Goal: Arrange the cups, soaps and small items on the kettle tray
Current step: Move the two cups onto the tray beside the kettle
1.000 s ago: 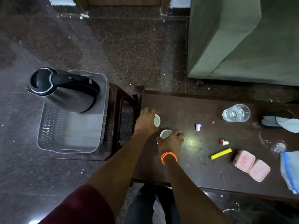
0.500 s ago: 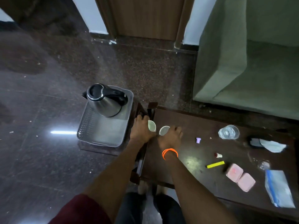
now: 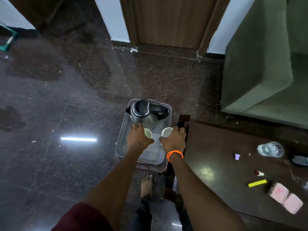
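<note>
A grey perforated tray sits on a low stool with a steel kettle at its far end. My left hand grips a small white cup over the tray, just in front of the kettle. My right hand, with orange bands at the wrist, grips a second white cup over the tray's right side. Two pink soaps lie on the dark table at the right, with a yellow stick, a red-and-white cap and a lilac cap.
A clear glass lies on the table's far right beside a dark object. A green sofa stands behind the table. A wooden door is ahead. My bare foot rests on the glossy floor below the stool.
Both hands lifted the two white cups off the table's left end and carried them left, over the tray in front of the kettle. The view has tilted up and back.
</note>
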